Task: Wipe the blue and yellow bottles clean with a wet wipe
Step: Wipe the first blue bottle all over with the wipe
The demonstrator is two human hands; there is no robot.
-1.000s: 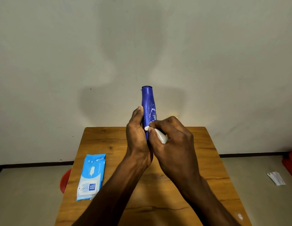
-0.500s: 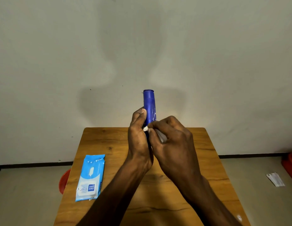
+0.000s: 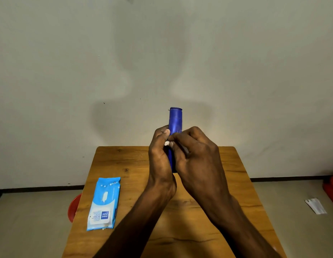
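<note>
A blue bottle [image 3: 175, 119] is held upright above the wooden table [image 3: 134, 164], its flat end up. My left hand [image 3: 161, 155] grips the bottle's lower body from the left. My right hand [image 3: 196, 157] is closed around the bottle from the right and presses a white wet wipe [image 3: 167, 143] against it; only a small corner of the wipe shows between my fingers. The bottle's lower half is hidden by both hands. No yellow bottle is in view.
A light blue pack of wet wipes [image 3: 104, 203] lies flat on the table's left side. A red stool [image 3: 73, 207] peeks out beside the left edge. A white paper scrap [image 3: 315, 206] and a red object [image 3: 331, 189] lie on the floor at right.
The bottle has turned in my hands, so its printed label has rotated out of sight. My right hand has slid round and covers most of the wipe.
</note>
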